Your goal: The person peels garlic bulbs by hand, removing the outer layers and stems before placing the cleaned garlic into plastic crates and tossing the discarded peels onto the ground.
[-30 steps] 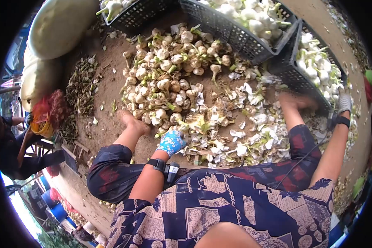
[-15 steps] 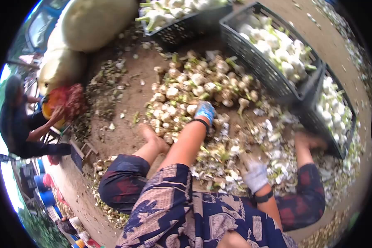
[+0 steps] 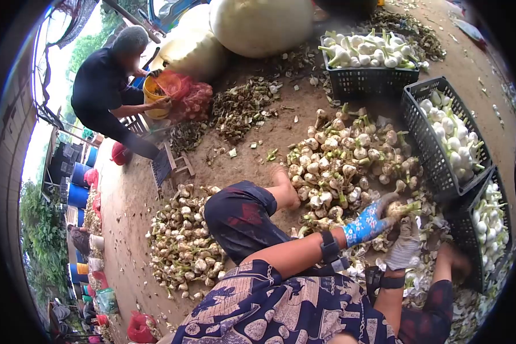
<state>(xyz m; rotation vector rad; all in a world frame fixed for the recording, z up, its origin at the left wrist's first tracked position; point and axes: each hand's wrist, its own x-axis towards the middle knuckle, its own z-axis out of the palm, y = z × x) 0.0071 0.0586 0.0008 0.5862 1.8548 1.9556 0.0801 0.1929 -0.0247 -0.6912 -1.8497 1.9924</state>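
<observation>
My left hand (image 3: 368, 222), in a blue flowered glove, is closed on an unpeeled garlic bulb (image 3: 399, 210) with its green stem end pointing right. Just below it is my right hand (image 3: 404, 251) in a whitish glove, its fingers reaching up against the underside of the bulb. Whether it grips the bulb or something else is hard to make out. In front of my legs lies a pile of unpeeled garlic (image 3: 332, 166). White and green peelings (image 3: 378, 252) are strewn on the ground beneath my hands.
Black crates of cleaned garlic stand ahead (image 3: 372, 80), to the right (image 3: 441, 149) and near my right foot (image 3: 490, 252). Another garlic pile (image 3: 186, 246) lies left of my knee. A person (image 3: 106, 86) holds a yellow bucket (image 3: 156, 94) and red mesh bag (image 3: 190, 100) at the left.
My left hand has moved right from the garlic pile and now holds a bulb beside my right hand. The view has swung left, and the other person shows more fully.
</observation>
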